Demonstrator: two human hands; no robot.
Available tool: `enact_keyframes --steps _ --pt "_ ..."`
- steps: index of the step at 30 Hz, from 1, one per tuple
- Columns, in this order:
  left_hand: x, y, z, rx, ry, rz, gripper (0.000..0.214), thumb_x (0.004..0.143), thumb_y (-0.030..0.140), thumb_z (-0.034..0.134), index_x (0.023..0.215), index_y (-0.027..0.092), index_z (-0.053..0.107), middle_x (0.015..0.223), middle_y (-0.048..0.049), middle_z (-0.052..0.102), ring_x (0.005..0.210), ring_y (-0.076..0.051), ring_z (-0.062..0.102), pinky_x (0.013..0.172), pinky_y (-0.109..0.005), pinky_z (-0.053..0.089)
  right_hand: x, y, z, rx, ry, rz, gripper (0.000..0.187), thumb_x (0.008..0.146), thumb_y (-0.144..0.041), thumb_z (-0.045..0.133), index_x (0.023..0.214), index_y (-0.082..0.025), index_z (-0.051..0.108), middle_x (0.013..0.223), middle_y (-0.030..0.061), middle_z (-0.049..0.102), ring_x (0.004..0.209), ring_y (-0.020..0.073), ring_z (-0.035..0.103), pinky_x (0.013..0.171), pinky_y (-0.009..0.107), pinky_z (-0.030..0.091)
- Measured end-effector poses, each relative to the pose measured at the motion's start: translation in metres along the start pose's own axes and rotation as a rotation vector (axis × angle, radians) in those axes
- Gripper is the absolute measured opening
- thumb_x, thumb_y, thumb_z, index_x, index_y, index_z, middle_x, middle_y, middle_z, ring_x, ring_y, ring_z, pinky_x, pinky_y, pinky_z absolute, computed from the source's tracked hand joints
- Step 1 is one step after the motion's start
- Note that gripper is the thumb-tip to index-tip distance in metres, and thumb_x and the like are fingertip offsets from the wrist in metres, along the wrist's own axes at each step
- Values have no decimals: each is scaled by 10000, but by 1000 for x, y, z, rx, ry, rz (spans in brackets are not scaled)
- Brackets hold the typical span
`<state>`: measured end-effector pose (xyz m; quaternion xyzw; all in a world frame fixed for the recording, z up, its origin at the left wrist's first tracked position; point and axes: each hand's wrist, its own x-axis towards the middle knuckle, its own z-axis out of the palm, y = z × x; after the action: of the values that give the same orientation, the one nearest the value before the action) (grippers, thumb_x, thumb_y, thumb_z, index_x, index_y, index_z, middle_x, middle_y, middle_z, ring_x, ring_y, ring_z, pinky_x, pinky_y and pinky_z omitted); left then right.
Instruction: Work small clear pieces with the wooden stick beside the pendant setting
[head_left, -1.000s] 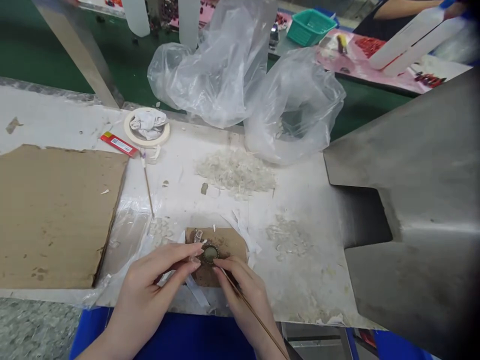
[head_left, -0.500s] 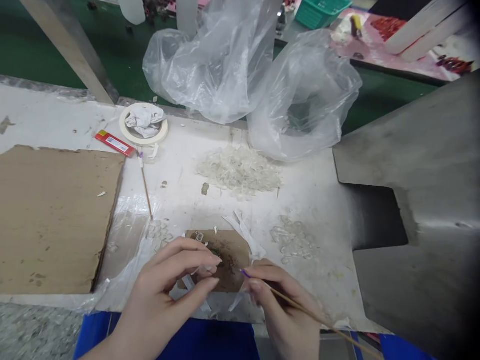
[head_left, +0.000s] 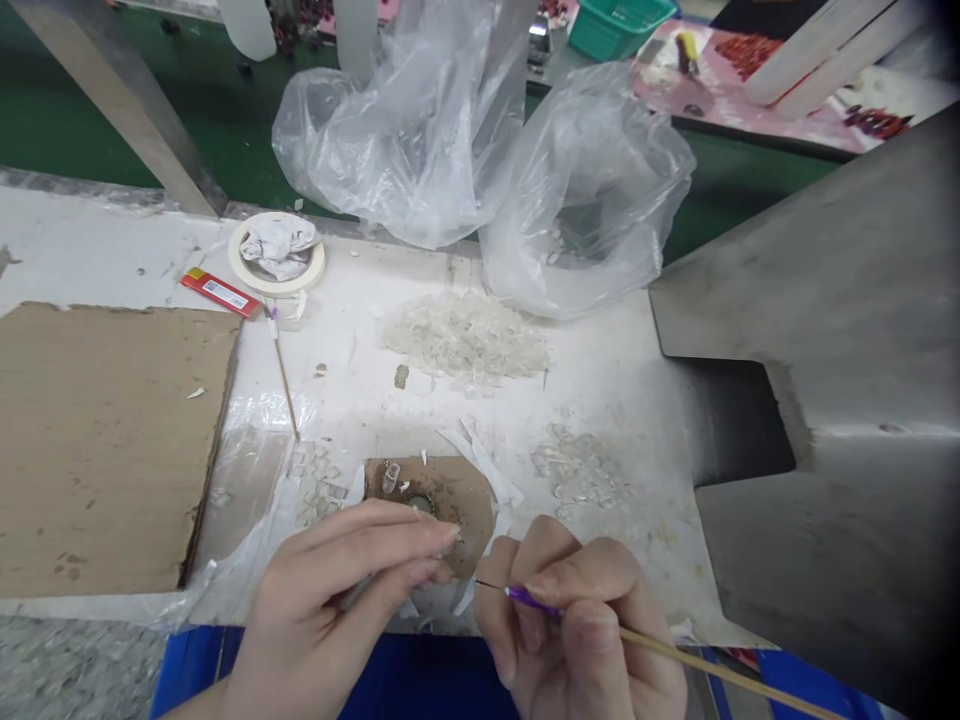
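My left hand (head_left: 352,580) is closed in a pinch over the front of a small brown cardboard piece (head_left: 469,500). Whatever sits between its fingertips is hidden. My right hand (head_left: 585,620) grips a fine paintbrush (head_left: 534,598) with a purple collar and a long wooden handle. The brush's thin dark tip points left, a short way from my left fingertips. On the cardboard lie a small clear plastic piece (head_left: 391,477) and a round dark-rimmed spot (head_left: 421,503), partly covered by my left hand.
Clear plastic pieces form a large heap (head_left: 469,340) and a smaller one (head_left: 581,467). Leftward lie a second brush (head_left: 285,385), a red box (head_left: 220,292), a tape roll (head_left: 319,265) and a cardboard sheet (head_left: 105,440). Plastic bags (head_left: 592,200) hang behind; a metal housing (head_left: 847,400) stands right.
My left fingers have drawn closer together. My right hand has turned palm upward and moved slightly right and down, showing more of the brush's collar and tip. The view has shifted slightly.
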<state>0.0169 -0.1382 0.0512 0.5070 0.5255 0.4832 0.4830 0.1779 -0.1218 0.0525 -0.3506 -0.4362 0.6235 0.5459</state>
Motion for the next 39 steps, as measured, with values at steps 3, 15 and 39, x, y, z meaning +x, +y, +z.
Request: enact_keyframes --steps 3,15,39 --pt "-1 -2 1 -79 -38 -25 515 975 41 602 1259 458 706 1002 81 775 789 -94 762 775 -129 628 -3 1 -1 -12 -17 -6 241 1075 -333 457 1041 -297 693 727 -47 423 490 96 477 426 239 380" --pt "-1 -5 6 133 -99 76 361 939 29 580 1117 313 714 976 40 799 824 -118 780 767 -95 599 1 -1 1 123 44 61 267 1065 -403 478 936 -309 692 670 -69 383 413 86 317 394 257 287" --pt "-11 5 -3 320 -148 131 221 1019 430 642 1216 355 572 980 92 834 758 -108 808 790 -73 598 -11 -4 2 -132 -32 -13 202 1062 -289 502 1062 -276 704 653 -17 509 540 133 465 445 245 355"
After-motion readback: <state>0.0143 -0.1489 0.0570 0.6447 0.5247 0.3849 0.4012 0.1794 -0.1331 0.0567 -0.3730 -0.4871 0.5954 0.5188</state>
